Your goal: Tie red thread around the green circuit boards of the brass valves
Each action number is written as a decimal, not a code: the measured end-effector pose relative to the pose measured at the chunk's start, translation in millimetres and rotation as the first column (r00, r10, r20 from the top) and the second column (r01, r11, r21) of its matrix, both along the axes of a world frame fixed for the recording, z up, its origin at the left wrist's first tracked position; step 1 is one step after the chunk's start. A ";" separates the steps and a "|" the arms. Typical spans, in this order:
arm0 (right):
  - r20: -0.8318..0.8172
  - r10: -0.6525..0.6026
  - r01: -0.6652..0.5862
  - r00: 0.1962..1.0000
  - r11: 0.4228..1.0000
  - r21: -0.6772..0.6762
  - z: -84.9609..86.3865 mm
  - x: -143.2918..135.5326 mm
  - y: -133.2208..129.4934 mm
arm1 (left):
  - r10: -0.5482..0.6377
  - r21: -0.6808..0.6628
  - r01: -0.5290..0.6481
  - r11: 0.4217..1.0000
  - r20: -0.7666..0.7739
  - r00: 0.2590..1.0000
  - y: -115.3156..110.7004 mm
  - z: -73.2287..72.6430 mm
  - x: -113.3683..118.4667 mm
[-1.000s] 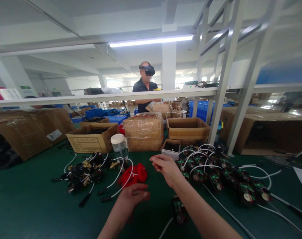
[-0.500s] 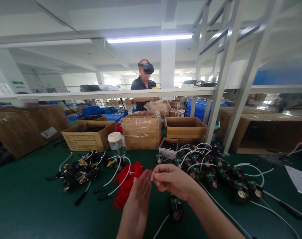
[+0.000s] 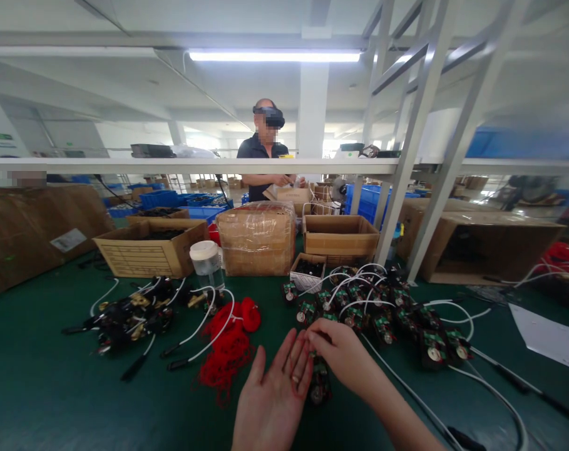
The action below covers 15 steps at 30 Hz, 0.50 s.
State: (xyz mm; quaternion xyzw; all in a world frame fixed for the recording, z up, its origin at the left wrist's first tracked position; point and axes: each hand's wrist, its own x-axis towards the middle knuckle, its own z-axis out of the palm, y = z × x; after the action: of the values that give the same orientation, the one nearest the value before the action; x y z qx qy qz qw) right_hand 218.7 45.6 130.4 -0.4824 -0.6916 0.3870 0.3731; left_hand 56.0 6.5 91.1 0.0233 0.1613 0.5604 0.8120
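Note:
My left hand point(image 3: 272, 398) lies palm up with its fingers stretched out, and a ring shows on one finger. A thin red wire point(image 3: 292, 364) runs across those fingers. Close against the fingertips, my right hand point(image 3: 339, 352) pinches the wire between thumb and forefinger. Left of my hands lies a tangled bundle of red wires point(image 3: 225, 346), bound with a white tie. Partly hidden behind my hands is a small black unit with a green circuit board point(image 3: 319, 383).
Several similar units with white cables point(image 3: 382, 326) cover the right side. Black and brass parts point(image 3: 134, 316) are heaped at left. Behind stand a lidded clear jar point(image 3: 208, 263), a taped carton point(image 3: 256, 241) and a small parts box point(image 3: 307, 272). Beyond the shelf point(image 3: 181, 166) stands a person point(image 3: 263, 147).
My left hand has turned from edge-on to palm up, with the red wire now showing across its fingers. My right hand stays pinched beside it. The whole view has shifted slightly.

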 end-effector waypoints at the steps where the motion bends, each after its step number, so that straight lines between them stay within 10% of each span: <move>1: -0.012 -0.025 0.025 1.000 1.000 0.002 -4.0 2.4 0.7 | 0.002 -0.002 -0.002 1.000 0.006 1.000 0.2 0.6 0.1; 15: -0.095 -0.087 0.100 0.992 0.986 0.137 -20.0 5.4 -21.4 | -0.039 0.178 0.065 0.982 -0.146 0.989 -10.6 -4.8 3.3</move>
State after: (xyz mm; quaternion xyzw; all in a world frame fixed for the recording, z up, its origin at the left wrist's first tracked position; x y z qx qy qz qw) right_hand 224.1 24.2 110.4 -0.4693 -0.6766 0.3402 0.4542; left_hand 59.3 -4.1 86.3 0.1416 0.1658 0.5484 0.8073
